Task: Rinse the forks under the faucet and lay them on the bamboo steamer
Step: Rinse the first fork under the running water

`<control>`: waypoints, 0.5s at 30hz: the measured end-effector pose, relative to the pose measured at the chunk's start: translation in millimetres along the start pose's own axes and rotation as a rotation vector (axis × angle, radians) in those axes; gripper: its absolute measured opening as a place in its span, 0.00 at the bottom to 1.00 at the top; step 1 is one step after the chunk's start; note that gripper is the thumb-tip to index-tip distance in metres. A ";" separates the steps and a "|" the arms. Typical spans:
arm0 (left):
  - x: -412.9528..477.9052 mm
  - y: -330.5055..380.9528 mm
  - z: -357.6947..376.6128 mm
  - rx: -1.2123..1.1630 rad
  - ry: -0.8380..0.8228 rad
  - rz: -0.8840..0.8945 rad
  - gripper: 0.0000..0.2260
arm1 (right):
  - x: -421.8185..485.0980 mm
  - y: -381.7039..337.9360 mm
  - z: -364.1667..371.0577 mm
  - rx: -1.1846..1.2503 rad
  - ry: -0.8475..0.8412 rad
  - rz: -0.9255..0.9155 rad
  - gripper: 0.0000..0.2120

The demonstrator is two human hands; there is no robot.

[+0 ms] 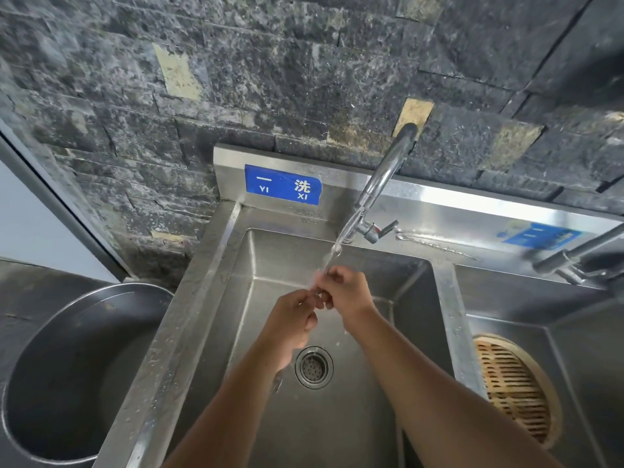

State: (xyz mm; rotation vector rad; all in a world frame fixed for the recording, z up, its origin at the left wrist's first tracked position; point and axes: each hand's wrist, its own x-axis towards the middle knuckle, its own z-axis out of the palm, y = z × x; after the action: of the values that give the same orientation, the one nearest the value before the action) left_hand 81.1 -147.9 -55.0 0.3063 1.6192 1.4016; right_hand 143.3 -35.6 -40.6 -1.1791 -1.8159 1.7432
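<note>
Under curved chrome faucet (388, 173), left hand (293, 319) and right hand (344, 292) pinch thin metal fork (332, 253).

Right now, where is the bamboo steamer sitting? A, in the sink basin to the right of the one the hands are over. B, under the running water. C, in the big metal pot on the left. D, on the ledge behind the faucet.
A: the bamboo steamer lies in the right-hand basin, past the divider from the basin where both hands meet under the faucet stream.
</note>
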 end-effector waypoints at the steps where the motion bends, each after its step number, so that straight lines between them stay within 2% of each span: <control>1: -0.6 1.8 0.1 -0.015 0.012 0.002 0.12 | 3.2 -6.2 0.2 -0.002 -0.008 -0.004 0.07; 5: -2.4 10.7 -2.3 -0.026 0.036 0.013 0.14 | 15.8 -24.9 0.5 -0.019 -0.063 -0.017 0.06; 10: -5.2 15.5 -2.5 -0.021 0.034 0.020 0.13 | 27.2 -33.2 -1.9 -0.023 -0.029 0.008 0.15; 13: -7.8 14.6 -3.1 -0.025 0.041 -0.001 0.13 | 25.2 -26.2 -3.6 0.029 -0.056 0.003 0.05; 15: -9.3 14.3 -3.1 -0.033 0.041 -0.012 0.12 | 21.1 -16.4 -4.6 0.018 -0.142 -0.018 0.21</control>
State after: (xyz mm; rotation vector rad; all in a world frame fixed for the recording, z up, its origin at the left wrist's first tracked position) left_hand 78.3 -151.9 -38.4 0.2504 1.6268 1.4322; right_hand 129.2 -14.8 -30.3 -1.0523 -1.8796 1.8716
